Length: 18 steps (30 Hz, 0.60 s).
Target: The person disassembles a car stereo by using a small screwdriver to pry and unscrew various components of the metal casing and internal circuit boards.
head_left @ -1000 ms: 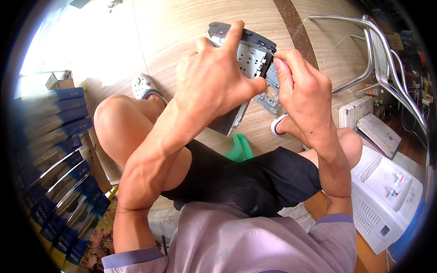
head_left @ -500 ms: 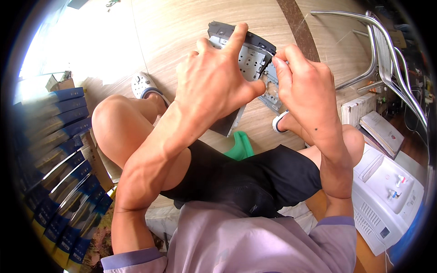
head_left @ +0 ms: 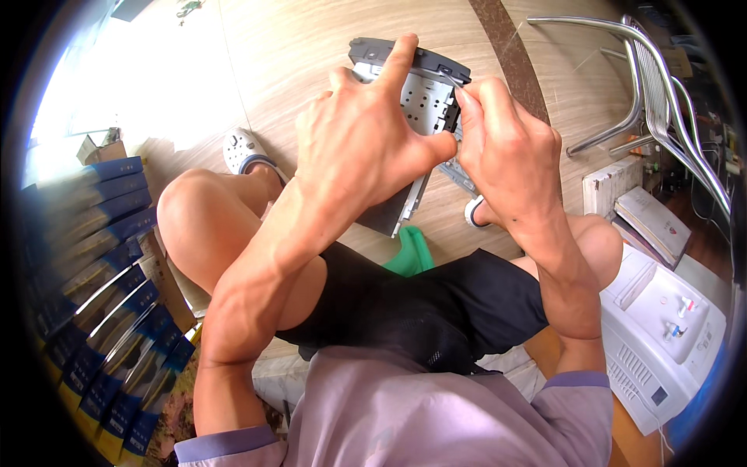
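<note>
A boxy electronic unit with a perforated grey metal chassis [head_left: 424, 105] and a dark plastic front panel [head_left: 436, 64] is in front of me. My left hand [head_left: 362, 144] grips the unit from above. Its index finger stretches over the dark panel, and its thumb lies near the chassis's right side. My right hand [head_left: 510, 144] pinches a thin metal tool [head_left: 450, 79], whose tip meets the panel near its right end. The tool's kind cannot be made out, as the fingers cover most of it. Below the unit, a second grey metal plate [head_left: 459, 175] shows partly behind my right hand.
A green plastic piece [head_left: 408, 253] lies between my legs. Blue boxes [head_left: 117, 226] are stacked at the left. A metal-framed chair [head_left: 646, 86] stands at the far right, with a white box [head_left: 654, 226] and a white water dispenser [head_left: 661, 335] nearer me.
My right hand has shifted slightly left and the thin tool now shows more, its tip against the front panel. The unit has tilted and moved a little left with my left hand.
</note>
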### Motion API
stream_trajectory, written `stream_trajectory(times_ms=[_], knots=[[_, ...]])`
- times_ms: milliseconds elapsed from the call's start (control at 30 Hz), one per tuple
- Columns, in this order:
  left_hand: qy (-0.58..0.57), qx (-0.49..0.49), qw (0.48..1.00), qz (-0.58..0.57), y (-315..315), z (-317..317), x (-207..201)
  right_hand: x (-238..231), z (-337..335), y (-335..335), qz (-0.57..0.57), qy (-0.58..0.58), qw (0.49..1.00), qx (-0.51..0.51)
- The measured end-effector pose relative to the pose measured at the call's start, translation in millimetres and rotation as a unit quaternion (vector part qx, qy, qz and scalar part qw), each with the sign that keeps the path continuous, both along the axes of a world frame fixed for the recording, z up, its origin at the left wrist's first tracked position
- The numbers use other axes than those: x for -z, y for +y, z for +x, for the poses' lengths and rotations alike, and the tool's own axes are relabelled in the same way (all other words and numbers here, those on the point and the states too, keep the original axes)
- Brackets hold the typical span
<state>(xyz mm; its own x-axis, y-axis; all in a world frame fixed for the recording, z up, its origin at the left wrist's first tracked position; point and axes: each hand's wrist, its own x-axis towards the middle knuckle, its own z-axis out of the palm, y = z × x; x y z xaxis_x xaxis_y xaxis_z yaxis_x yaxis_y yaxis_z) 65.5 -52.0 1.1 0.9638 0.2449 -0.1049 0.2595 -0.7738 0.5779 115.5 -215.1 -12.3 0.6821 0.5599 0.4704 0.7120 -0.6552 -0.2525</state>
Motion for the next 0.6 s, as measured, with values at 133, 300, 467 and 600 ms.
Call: stream_trajectory(times_ms=[133,300,467,600], knots=[[-0.023,-0.009,1.000,0.000,1.2,2.1,-1.2,-3.2,1.2,3.9,-0.010,-0.002,1.000,0.011],[-0.015,-0.011,1.000,0.018,4.0,3.7,-3.7,0.5,3.2,5.3,-0.007,-0.015,1.000,0.007],[-0.036,-0.013,0.999,0.015,4.4,0.4,-0.9,2.1,4.5,2.5,-0.003,-0.025,1.000,-0.006],[-0.048,0.002,0.999,0.022,4.6,-3.5,2.7,-0.3,-0.9,0.1,-0.018,-0.014,1.000,-0.006]])
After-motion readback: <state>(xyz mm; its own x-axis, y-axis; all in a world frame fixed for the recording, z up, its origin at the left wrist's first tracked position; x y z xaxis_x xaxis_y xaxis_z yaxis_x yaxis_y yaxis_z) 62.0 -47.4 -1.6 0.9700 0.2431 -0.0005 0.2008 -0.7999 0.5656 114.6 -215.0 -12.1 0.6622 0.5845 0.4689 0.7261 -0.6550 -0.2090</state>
